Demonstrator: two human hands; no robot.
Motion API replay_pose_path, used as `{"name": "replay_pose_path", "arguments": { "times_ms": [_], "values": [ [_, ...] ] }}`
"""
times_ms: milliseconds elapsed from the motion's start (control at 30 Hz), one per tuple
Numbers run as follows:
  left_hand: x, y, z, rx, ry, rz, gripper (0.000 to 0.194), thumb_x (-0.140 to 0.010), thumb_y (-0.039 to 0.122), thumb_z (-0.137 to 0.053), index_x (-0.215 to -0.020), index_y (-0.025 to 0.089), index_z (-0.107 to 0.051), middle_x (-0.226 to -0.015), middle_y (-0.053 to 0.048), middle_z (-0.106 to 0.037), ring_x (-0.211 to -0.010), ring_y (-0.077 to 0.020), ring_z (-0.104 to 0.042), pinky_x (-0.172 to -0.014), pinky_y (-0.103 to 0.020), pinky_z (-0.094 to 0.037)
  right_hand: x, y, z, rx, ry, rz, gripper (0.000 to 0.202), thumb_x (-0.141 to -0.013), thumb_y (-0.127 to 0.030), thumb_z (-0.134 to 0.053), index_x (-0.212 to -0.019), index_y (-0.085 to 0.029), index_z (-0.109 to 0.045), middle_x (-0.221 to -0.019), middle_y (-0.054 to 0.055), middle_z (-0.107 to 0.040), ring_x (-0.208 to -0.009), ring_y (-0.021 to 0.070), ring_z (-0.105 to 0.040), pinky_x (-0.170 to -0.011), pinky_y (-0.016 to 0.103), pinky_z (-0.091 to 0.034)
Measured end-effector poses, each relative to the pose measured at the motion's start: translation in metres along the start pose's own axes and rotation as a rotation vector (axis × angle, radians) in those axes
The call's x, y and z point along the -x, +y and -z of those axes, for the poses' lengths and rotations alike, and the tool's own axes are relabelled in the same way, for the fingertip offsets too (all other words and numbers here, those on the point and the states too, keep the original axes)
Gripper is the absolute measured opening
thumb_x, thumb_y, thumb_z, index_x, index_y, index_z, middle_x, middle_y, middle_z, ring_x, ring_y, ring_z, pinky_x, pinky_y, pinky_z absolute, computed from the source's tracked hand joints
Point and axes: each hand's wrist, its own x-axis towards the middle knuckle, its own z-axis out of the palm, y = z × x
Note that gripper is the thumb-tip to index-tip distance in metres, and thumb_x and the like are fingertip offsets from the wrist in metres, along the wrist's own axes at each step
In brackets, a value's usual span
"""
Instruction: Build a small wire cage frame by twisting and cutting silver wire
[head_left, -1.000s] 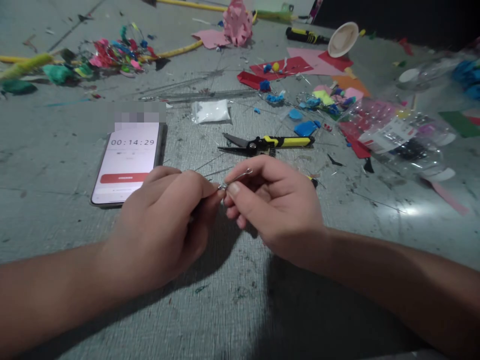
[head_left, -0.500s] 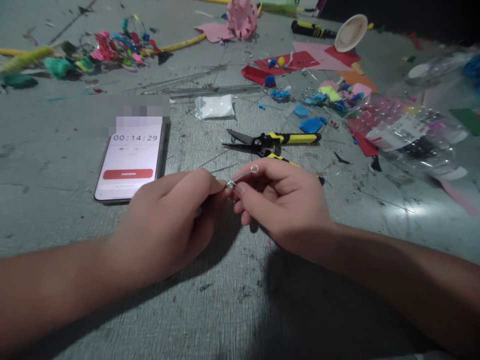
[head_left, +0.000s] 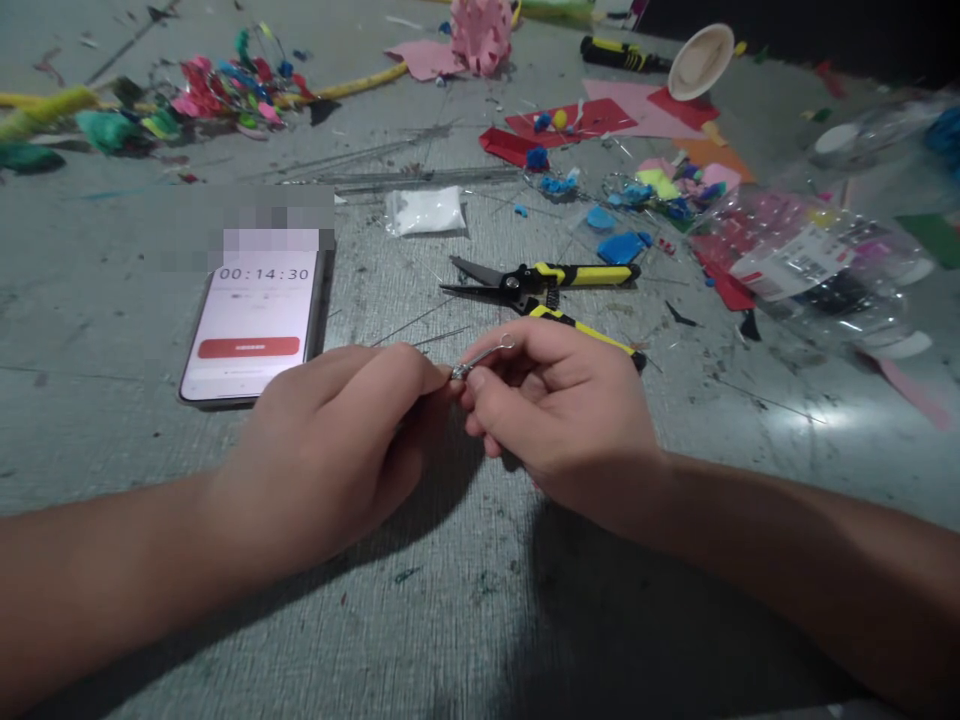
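Note:
A small piece of silvery wire (head_left: 486, 355) is held between both hands, coiled at its middle and ending in a little loop at the upper right. My left hand (head_left: 352, 430) pinches its left end between thumb and forefinger, hiding that end. My right hand (head_left: 559, 400) grips the coiled part with thumb and fingers, the looped end sticking out over the forefinger. Just beyond the right hand lie yellow-and-black snips (head_left: 536, 285), their blades apart and one handle partly behind the hand. To the left, a phone (head_left: 251, 320) shows a running timer at 00:14:30.
A small clear bag of white material (head_left: 427, 212) lies behind the snips. Farther right are blue clay (head_left: 624, 247), red paper (head_left: 517, 148) and a clear plastic bottle (head_left: 825, 260). Colourful wire pieces (head_left: 217, 90) are heaped at the back left, and thin loose wires (head_left: 420, 178) cross the table.
The wire's looped end has tilted slightly, and the fingers have shifted a little around the coil. The timer has gone from 00:14:29 to 00:14:30. The view has moved slightly.

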Motion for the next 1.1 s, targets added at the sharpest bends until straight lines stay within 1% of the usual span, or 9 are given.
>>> {"name": "replay_pose_path", "arguments": {
  "times_ms": [200, 333, 467, 600, 733, 867, 967, 1100],
  "values": [
    [0.001, 0.004, 0.0, 0.005, 0.019, 0.024, 0.016, -0.094, 0.008, -0.059, -0.09, 0.023, -0.054, -0.071, 0.004, -0.06, -0.061, -0.0131, -0.056, -0.057, -0.025, -0.04, 0.002, -0.003, -0.003, -0.004, 0.029, 0.019, 0.005, -0.09, -0.017, -0.072, -0.091, -0.02, -0.068, -0.07, -0.004, -0.066, -0.055, 0.0083, -0.057, -0.048, 0.02, -0.045],
    [0.003, 0.006, -0.003, 0.021, 0.026, 0.048, 0.015, -0.092, 0.009, -0.059, -0.091, 0.024, -0.054, -0.07, 0.005, -0.059, -0.059, -0.0127, -0.055, -0.056, -0.025, -0.039, 0.003, -0.006, -0.004, 0.02, 0.021, 0.023, 0.007, -0.088, -0.015, -0.072, -0.088, -0.02, -0.066, -0.068, -0.004, -0.063, -0.054, 0.0079, -0.054, -0.047, 0.021, -0.043],
    [0.001, 0.008, -0.002, 0.048, 0.025, 0.063, 0.017, -0.091, 0.008, -0.058, -0.089, 0.024, -0.053, -0.068, 0.006, -0.057, -0.057, -0.0111, -0.054, -0.054, -0.023, -0.039, 0.003, -0.006, -0.002, 0.039, 0.009, 0.016, 0.007, -0.091, -0.015, -0.07, -0.089, -0.019, -0.066, -0.069, -0.004, -0.062, -0.054, 0.008, -0.053, -0.047, 0.021, -0.042],
    [-0.005, 0.009, 0.003, 0.148, -0.021, 0.08, 0.015, -0.093, 0.008, -0.056, -0.091, 0.023, -0.053, -0.066, 0.007, -0.058, -0.052, -0.0084, -0.054, -0.049, -0.02, -0.037, 0.003, -0.003, 0.0, 0.047, -0.023, 0.016, 0.008, -0.095, -0.017, -0.069, -0.088, -0.02, -0.065, -0.069, -0.004, -0.062, -0.055, 0.0079, -0.053, -0.047, 0.02, -0.042],
    [-0.009, 0.01, 0.006, 0.191, -0.066, 0.106, 0.014, -0.097, 0.014, -0.055, -0.091, 0.026, -0.052, -0.064, 0.007, -0.059, -0.046, -0.0107, -0.053, -0.043, -0.024, -0.034, 0.003, -0.002, 0.001, 0.064, -0.023, 0.009, 0.01, -0.095, -0.018, -0.069, -0.086, -0.02, -0.064, -0.069, -0.004, -0.061, -0.055, 0.0084, -0.054, -0.048, 0.021, -0.043],
    [-0.01, 0.01, 0.007, 0.243, -0.057, 0.13, 0.014, -0.098, 0.016, -0.057, -0.091, 0.027, -0.053, -0.061, 0.008, -0.057, -0.042, -0.0104, -0.05, -0.038, -0.024, -0.03, 0.003, -0.003, 0.001, 0.074, -0.007, 0.02, 0.009, -0.094, -0.018, -0.069, -0.086, -0.02, -0.065, -0.069, -0.004, -0.061, -0.055, 0.0087, -0.054, -0.048, 0.021, -0.043],
    [-0.009, 0.009, 0.007, 0.267, -0.049, 0.141, 0.013, -0.099, 0.015, -0.058, -0.093, 0.027, -0.055, -0.064, 0.008, -0.06, -0.045, -0.0099, -0.052, -0.04, -0.024, -0.032, 0.003, -0.004, 0.001, 0.076, -0.005, 0.029, 0.007, -0.093, -0.017, -0.07, -0.087, -0.02, -0.066, -0.07, -0.003, -0.063, -0.056, 0.0088, -0.056, -0.049, 0.021, -0.044],
    [-0.008, 0.008, 0.008, 0.278, -0.074, 0.161, 0.015, -0.1, 0.016, -0.057, -0.093, 0.028, -0.054, -0.063, 0.007, -0.057, -0.047, -0.0119, -0.053, -0.043, -0.027, -0.038, 0.002, -0.004, 0.003, 0.072, -0.025, 0.042, 0.01, -0.095, -0.018, -0.07, -0.086, -0.02, -0.066, -0.069, -0.004, -0.064, -0.056, 0.008, -0.057, -0.048, 0.02, -0.044]
  ]
}}
